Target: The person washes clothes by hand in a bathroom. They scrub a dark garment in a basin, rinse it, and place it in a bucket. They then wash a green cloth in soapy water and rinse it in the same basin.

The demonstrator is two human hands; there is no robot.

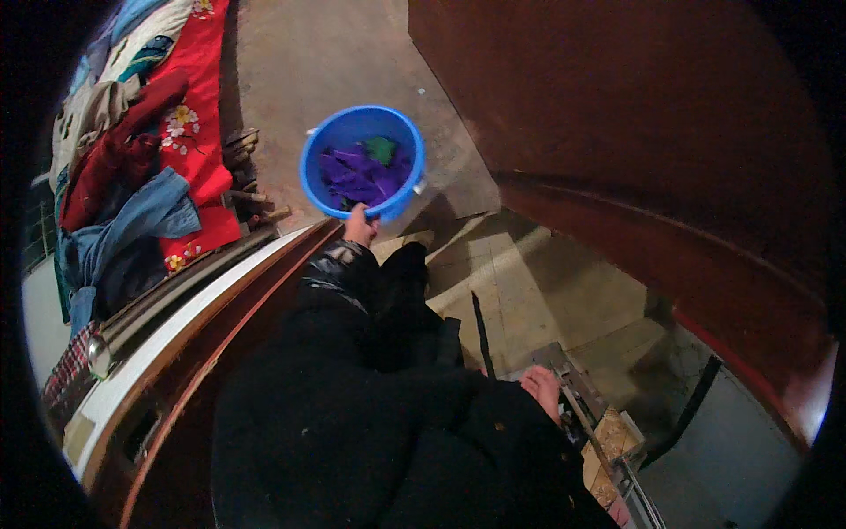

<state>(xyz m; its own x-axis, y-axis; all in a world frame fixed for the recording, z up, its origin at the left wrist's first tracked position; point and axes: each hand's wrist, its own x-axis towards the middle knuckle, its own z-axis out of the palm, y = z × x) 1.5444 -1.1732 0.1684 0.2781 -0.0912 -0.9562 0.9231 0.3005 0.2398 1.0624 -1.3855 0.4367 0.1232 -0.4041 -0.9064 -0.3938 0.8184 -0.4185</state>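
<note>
My left hand (361, 227) grips the near rim of a round blue plastic bucket (413, 142), held out in front of me over the floor. Inside the bucket lies bunched purple cloth (370, 175) with a green piece (380, 150) on top. Low on my right side is my right hand (543, 391), its fingers partly curled. What it might be holding is hidden from view. A dark strap or cord (481, 330) hangs close to it.
Left, clothes including a denim garment (142, 211) and a dark red one (122, 142) lie on a red floral cloth (198, 132). Brown door panels stand to my right (628, 99) and near left (264, 311). Concrete floor (324, 53) lies ahead, tiles (489, 271) nearer.
</note>
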